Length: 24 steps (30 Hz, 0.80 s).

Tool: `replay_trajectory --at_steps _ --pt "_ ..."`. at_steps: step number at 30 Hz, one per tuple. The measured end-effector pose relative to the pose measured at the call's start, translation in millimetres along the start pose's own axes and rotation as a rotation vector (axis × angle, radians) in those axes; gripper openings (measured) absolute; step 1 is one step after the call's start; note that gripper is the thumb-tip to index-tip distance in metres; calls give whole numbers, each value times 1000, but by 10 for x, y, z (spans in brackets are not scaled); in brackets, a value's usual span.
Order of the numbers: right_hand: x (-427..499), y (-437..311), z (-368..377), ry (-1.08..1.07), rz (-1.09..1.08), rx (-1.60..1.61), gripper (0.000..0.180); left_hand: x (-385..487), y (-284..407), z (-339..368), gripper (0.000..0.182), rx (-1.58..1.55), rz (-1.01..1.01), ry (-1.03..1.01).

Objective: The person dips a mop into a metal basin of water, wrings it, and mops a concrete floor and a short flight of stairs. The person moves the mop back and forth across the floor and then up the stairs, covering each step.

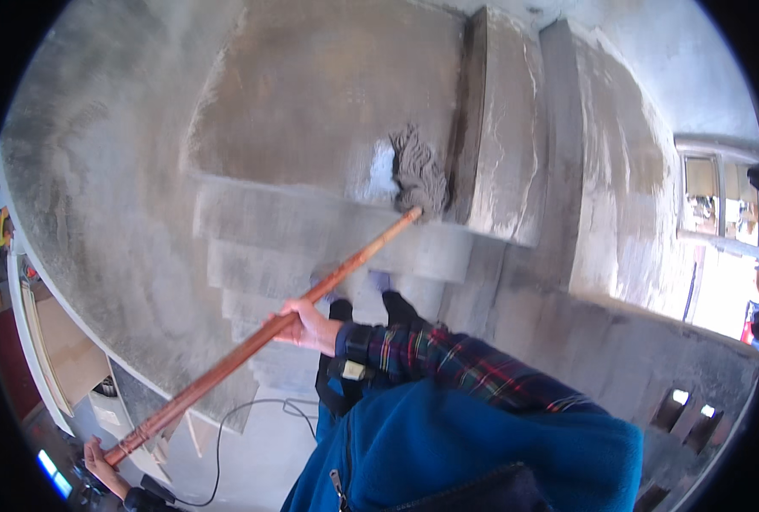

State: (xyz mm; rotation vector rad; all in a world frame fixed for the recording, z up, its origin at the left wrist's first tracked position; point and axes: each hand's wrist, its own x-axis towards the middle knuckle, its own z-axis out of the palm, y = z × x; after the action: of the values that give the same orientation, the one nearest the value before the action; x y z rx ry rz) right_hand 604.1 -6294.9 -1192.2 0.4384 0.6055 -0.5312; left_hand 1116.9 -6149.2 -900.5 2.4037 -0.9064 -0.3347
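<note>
My right hand (299, 325), at the end of a plaid sleeve with a dark cuff, is closed around the middle of a reddish wooden mop handle (226, 370). At the lower left, my left hand (103, 462) holds the handle's near end. The handle runs diagonally up to a grey string mop head (418, 168), which lies on a wet concrete landing (315, 96), close against the foot of a concrete step (475, 128). A shiny wet patch shows just left of the strings.
Concrete steps (335, 221) descend from the landing towards my feet. More steps (558, 160) rise at the right. A smooth, stained wall (111, 211) curves along the left. A dark cable (218, 448) hangs at lower left, near wooden boards. A window (718, 192) stands at the far right.
</note>
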Motion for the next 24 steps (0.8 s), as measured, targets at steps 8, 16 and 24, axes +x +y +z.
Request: replay_trajectory --at_steps 8,16,24 --pt "-524 -311 -915 254 164 -126 20 -2067 -677 547 32 35 -635 -55" --pt "-697 -831 -1290 291 71 -222 14 -2984 -990 1144 26 -141 -782 -291" --pt "-656 -2392 -1105 298 -312 -217 14 -3207 316 2240 17 -501 -651 -600"
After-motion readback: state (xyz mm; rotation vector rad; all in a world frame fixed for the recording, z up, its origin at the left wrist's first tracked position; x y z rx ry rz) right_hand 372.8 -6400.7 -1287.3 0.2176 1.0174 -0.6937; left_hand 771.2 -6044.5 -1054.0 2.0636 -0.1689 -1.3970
